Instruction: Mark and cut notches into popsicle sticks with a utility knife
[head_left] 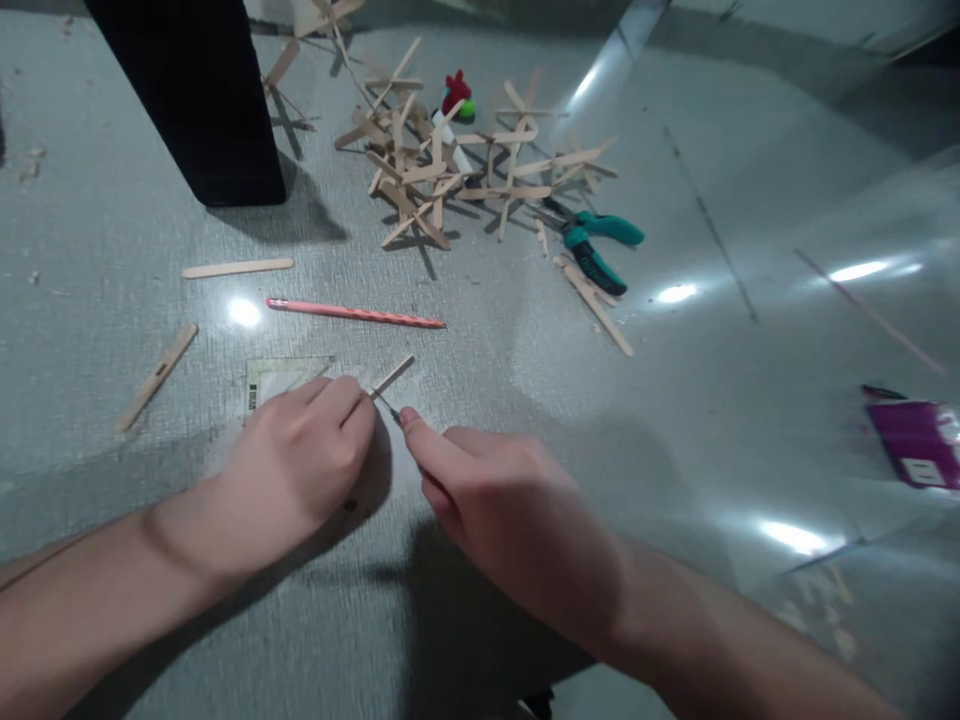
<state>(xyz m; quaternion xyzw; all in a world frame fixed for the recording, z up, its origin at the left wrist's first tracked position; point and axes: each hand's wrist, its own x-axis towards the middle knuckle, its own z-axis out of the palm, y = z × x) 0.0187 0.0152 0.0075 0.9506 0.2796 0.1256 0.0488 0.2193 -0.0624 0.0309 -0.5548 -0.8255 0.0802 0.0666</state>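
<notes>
My left hand [304, 440] is closed and holds down a wooden craft stick [394, 374], one end of which sticks out past the knuckles. In my right hand [502, 490] is a craft knife [387, 406]. Only its thin metal blade shows; its handle is hidden in the fist. The blade meets the stick right beside the left fingers. Partly under the left hand lies a clear set square [262, 378]. Just beyond both hands is a pink pencil [352, 314], lying crosswise.
Loose craft sticks [238, 268] lie to the left. Farther back are a tall black object [202, 110], a pile of joined sticks [420, 170], a small red and green toy [457, 95] and teal-handled pliers [596, 245]. A purple packet [915, 440] sits at far right.
</notes>
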